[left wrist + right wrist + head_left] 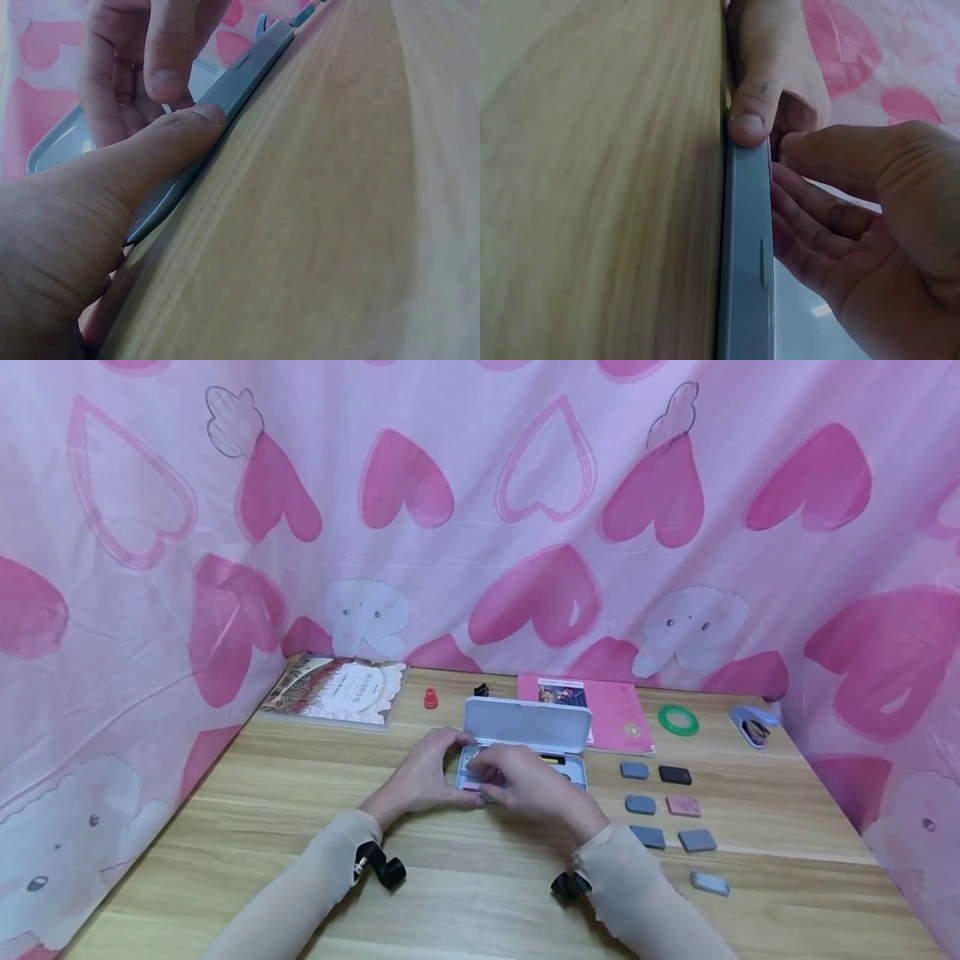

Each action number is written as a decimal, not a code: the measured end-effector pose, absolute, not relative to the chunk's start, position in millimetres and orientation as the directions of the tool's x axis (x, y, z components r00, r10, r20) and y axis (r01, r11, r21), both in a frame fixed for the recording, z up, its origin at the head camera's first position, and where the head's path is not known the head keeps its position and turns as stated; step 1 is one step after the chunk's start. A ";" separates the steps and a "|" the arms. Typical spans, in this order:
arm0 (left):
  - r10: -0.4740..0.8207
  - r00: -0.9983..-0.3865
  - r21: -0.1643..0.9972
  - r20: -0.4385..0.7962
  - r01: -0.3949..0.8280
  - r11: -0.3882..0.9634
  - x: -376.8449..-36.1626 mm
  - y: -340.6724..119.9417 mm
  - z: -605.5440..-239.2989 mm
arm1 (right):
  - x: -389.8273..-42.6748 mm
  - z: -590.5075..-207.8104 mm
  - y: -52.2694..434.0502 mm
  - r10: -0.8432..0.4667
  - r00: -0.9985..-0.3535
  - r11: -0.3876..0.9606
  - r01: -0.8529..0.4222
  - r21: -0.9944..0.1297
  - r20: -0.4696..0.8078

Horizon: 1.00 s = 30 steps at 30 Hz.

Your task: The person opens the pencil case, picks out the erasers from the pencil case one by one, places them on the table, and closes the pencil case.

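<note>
A light blue pencil case (527,725) lies on the table with its lid raised at the back. My left hand (429,774) holds the case's left end, thumb along the front wall and fingers round the far side. Over the open tray, my right hand (525,781) reaches in with bent fingers. In the right wrist view its thumb and fingertips come together behind the front wall (750,247); I cannot tell whether they pinch anything. A black and yellow item (552,760) lies in the tray, right of the fingers.
Several small blocks, including a blue-grey one (634,770), a black one (675,775) and a pink one (683,807), lie at right. Behind are a pink booklet (622,718), green tape roll (663,720), light blue stapler-like tool (757,717), red piece (431,698), black clip (482,690) and picture-covered booklet (337,693).
</note>
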<state>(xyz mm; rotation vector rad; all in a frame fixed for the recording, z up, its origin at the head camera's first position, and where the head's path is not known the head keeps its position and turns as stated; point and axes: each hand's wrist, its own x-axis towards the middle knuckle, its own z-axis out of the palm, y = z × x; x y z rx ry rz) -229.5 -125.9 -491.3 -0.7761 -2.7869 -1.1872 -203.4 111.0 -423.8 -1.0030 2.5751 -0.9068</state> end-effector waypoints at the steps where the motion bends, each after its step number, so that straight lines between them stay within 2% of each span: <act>1: 0.438 -0.876 0.674 0.201 0.448 0.588 -229.5 -125.9 -491.1 | -203.0 -424.3 109.6 -0.676 -0.737 0.582 -0.531 -0.615 -0.004; 13: 0.446 -0.868 0.678 0.217 0.463 0.571 -229.7 -125.6 -490.5 | -200.4 -428.5 102.0 -0.739 -0.672 0.575 -0.661 -0.482 0.040; 22: 0.439 -0.876 0.682 0.200 0.447 0.579 -228.9 -125.9 -490.2 | -200.4 -429.2 100.4 -0.729 -0.682 0.574 -0.655 -0.491 0.058; 30: 0.441 -0.875 0.678 0.199 0.448 0.583 -229.6 -125.5 -489.5 | -201.5 -428.5 102.6 -0.728 -0.683 0.548 -0.631 -0.550 0.059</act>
